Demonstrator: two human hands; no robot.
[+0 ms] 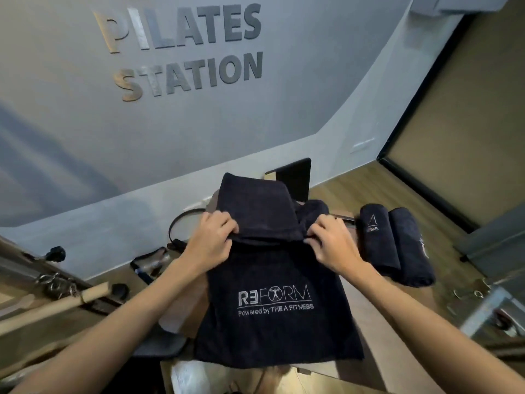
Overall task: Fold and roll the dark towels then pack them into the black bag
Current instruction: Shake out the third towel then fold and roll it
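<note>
A dark towel (272, 328) with a white REFORM logo lies spread in front of me on a wooden box top (360, 317). Its far end is turned back over itself. My left hand (211, 240) pinches the left end of that fold. On the right end of the same fold, my right hand (331, 241) pinches the cloth. Two rolled dark towels (395, 243) lie side by side to the right. I cannot tell which object is the black bag.
A black panel (295, 177) stands behind the towel against the grey wall. A black ring (177, 226) and small items lie at left. Wooden poles (51, 307) and metal clips sit at far left. Metal hardware (477, 294) lies at right.
</note>
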